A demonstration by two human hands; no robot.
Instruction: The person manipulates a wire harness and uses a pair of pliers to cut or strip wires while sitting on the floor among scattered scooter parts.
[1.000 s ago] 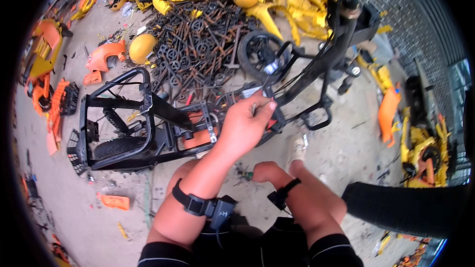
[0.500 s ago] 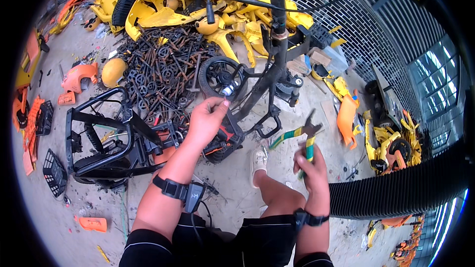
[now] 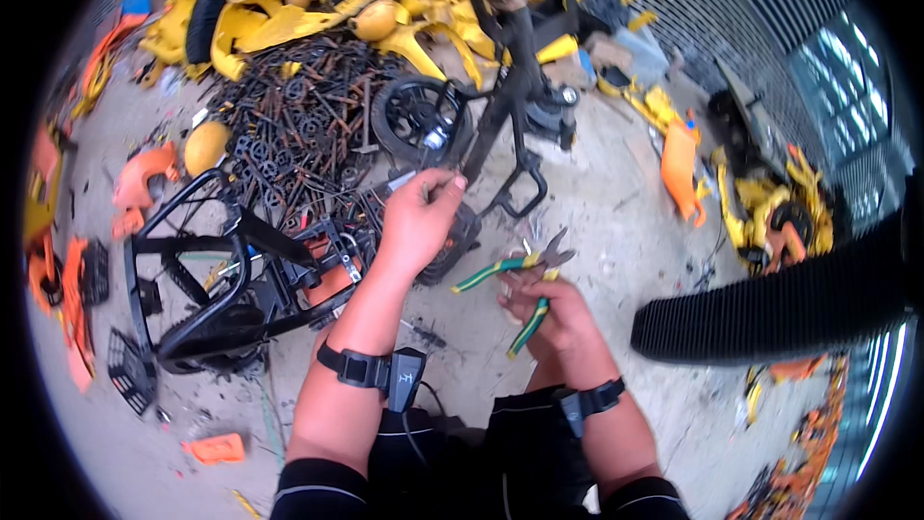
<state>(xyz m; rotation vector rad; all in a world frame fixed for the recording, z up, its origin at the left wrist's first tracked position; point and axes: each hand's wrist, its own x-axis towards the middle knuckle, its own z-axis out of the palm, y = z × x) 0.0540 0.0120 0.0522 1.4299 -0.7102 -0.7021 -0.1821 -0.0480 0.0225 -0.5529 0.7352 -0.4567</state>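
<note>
My right hand (image 3: 551, 308) is closed around one handle of a pair of pliers (image 3: 553, 252) with green and yellow grips. The pliers' jaws are parted, and their other handle sticks out to the left. My left hand (image 3: 423, 214) is closed, thumb and fingers pinched together beside the lower part of a black frame tube (image 3: 517, 87). What the pinch holds, if anything, is too small and blurred to make out. Behind that hand stands a small black wheel (image 3: 422, 120), with a dark part partly hidden by my wrist.
A black tubular frame (image 3: 231, 260) lies left of my arms. Beyond it is a heap of rusty crank-like metal parts (image 3: 298, 125), with yellow plastic shells (image 3: 298, 24) piled behind. A black corrugated hose (image 3: 760, 323) reaches in from the right. Orange panels (image 3: 680, 169) lie about the floor.
My right hand has brought the pliers left, closer to my left hand. My left hand stays pinched, slightly higher and further right in view. The whole view has shifted and is blurred.
</note>
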